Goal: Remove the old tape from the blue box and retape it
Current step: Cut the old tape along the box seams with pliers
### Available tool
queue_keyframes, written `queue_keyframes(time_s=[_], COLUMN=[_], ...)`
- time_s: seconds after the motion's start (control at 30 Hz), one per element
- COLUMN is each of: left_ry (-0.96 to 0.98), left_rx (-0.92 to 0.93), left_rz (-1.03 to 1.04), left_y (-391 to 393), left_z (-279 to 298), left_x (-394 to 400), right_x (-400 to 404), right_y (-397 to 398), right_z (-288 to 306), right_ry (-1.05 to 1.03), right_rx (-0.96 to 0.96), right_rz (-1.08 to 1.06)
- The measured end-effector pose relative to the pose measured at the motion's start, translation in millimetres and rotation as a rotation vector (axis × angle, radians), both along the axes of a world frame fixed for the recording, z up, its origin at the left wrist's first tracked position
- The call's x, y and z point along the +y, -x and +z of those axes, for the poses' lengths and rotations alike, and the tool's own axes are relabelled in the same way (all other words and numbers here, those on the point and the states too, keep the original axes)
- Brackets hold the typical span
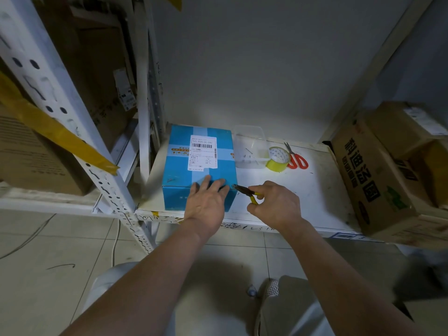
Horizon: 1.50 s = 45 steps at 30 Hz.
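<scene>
The blue box (179, 163) stands on the white shelf (315, 190), with pale tape crossing its top and a white barcode label stuck on it. My left hand (206, 202) lies flat on the box's near top edge, fingers spread. My right hand (274, 204) grips yellow-handled pliers (244, 191), whose dark jaws touch the box's near right corner. A roll of yellowish tape (278, 159) and red-handled scissors (297, 158) lie farther back on the shelf, right of the box.
A clear plastic tub (249, 146) stands behind the tape roll. Large brown cartons (373, 180) fill the shelf's right end. A white perforated upright (72, 112) and more cartons stand on the left. Tiled floor lies below.
</scene>
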<state>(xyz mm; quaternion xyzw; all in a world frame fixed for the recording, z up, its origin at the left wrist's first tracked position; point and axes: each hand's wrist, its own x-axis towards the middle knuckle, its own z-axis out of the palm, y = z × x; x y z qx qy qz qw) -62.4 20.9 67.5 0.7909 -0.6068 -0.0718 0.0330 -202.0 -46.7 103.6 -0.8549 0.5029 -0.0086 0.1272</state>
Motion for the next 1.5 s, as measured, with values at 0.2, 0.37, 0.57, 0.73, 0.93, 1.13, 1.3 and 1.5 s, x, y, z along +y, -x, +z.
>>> queue_keyframes(time_s=[0.2, 0.37, 0.57, 0.73, 0.93, 1.13, 1.3, 1.5], left_ry=[0.002, 0.028, 0.044, 0.08, 0.137, 0.136, 0.149, 0.116], left_rx=[0.005, 0.019, 0.012, -0.025, -0.045, -0.02, -0.029, -0.049], left_rz=[0.002, 0.02, 0.018, 0.001, -0.001, 0.019, 0.014, -0.006], left_y=[0.0, 0.9, 0.1, 1.3, 4.8, 3.5, 3.4, 3.4], left_z=[-1.7, -0.5, 2.2, -0.1, 2.7, 2.7, 0.8, 7.7], left_x=[0.2, -1.1, -3.0, -0.6, -6.8, -4.7, -4.6, -9.8], right_x=[-2.0, 3.7, 11.2, 16.3, 8.3, 8.0, 10.6, -5.9], right_y=[-0.8, -1.3, -2.0, -1.0, 1.5, 1.3, -1.4, -4.8], right_z=[-5.5, -15.5, -29.0, -40.3, -31.3, -34.1, -28.0, 0.4], right_ry=[-0.018, 0.006, -0.02, -0.084, 0.026, 0.042, 0.022, 0.045], right_rx=[0.011, -0.043, -0.225, -0.353, -0.187, -0.166, -0.277, -0.377], right_rz=[-0.026, -0.062, -0.165, -0.242, -0.135, -0.1, -0.124, -0.208])
